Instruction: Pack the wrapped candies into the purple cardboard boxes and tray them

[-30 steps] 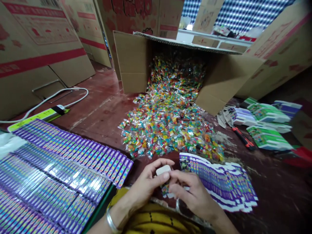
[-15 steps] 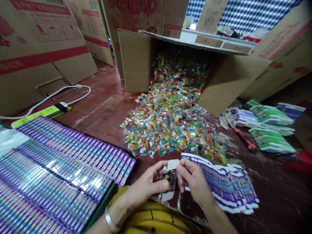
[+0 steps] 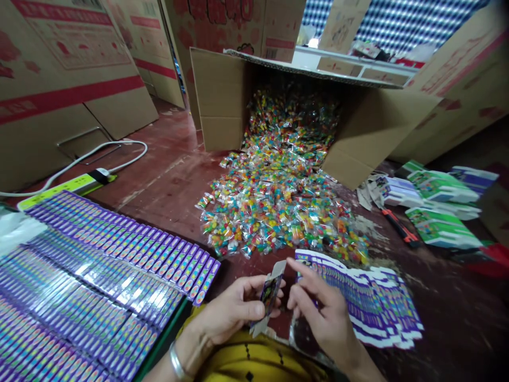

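My left hand [image 3: 238, 306] holds a small dark printed carton [image 3: 271, 295] between thumb and fingers, its pale end flaps sticking out at top and bottom. Close by on the right, my right hand [image 3: 324, 313] has its index finger stretched toward the top flap, the other fingers bent and apart, with nothing in them. Whether the fingertip touches the flap is hard to tell. Beside and behind it lies a fanned stack of flat purple cartons [image 3: 369, 297]. Clear packets of colourful candy [image 3: 274, 207] are heaped in front of both hands.
A tipped cardboard box [image 3: 222, 101] spills the packets. Rows of purple boxes [image 3: 99, 276] fill the left, near a power strip [image 3: 67, 188] with a white cable. Rightward lie a red-black cutter [image 3: 401, 228] and green cartons [image 3: 441, 229].
The carton has turned in my left hand and now shows a narrower side. My right hand has come off it, its index finger now extended.
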A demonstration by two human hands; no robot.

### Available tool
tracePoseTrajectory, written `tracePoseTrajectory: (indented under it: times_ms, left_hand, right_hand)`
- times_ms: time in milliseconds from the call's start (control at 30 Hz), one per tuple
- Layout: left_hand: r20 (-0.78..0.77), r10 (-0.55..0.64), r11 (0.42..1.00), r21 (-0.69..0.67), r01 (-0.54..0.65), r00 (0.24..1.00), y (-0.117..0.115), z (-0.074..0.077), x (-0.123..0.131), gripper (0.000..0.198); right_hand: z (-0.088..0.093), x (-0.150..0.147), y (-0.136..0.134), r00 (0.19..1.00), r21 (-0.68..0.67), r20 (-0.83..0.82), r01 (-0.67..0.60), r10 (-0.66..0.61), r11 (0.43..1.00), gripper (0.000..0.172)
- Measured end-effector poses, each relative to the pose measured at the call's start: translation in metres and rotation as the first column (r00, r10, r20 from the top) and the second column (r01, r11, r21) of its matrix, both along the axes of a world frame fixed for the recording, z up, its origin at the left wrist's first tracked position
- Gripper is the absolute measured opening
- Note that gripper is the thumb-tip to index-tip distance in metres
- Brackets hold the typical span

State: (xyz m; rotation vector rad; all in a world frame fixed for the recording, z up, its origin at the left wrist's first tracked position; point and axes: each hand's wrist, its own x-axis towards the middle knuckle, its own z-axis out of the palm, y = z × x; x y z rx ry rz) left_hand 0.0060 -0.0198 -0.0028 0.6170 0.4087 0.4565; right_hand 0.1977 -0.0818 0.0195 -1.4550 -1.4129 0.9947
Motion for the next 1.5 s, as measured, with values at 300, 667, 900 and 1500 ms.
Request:
tracePoseTrajectory:
  times_ms: [300, 667, 900, 1500]
  left_hand:
    - [-0.163, -0.065, 0.965, 0.241, 0.103, 0.985, 0.0, 0.012, -0.004, 0.063]
    - [-0.287, 0.385, 0.878, 0.408, -0.252, 0.877, -0.007, 0.008, 0.014, 0.021]
    - [-0.393, 0.594, 0.798, 0.392, -0.457, 0.702, -0.016, -0.008, 0.027, 0.025]
    - [-0.301, 0.44, 0.783, 0.59, -0.197, 0.846, -0.02, -0.007, 0.006, 0.03]
  right_hand:
    - [0.032, 0.017, 0.005, 0.897, -0.239, 0.109, -0.395, 0.428, 0.887, 0.018]
    - [0.004, 0.0, 0.01, 0.994, -0.059, -0.061, 0.085, -0.089, 0.995, 0.028]
    - [-0.029, -0.026, 0.013, 0.967, 0.095, 0.09, 0.228, -0.236, 0.969, 0.036]
    - [-0.034, -0.021, 0.014, 0.979, 0.284, 0.038, 0.182, -0.201, 0.942, 0.01]
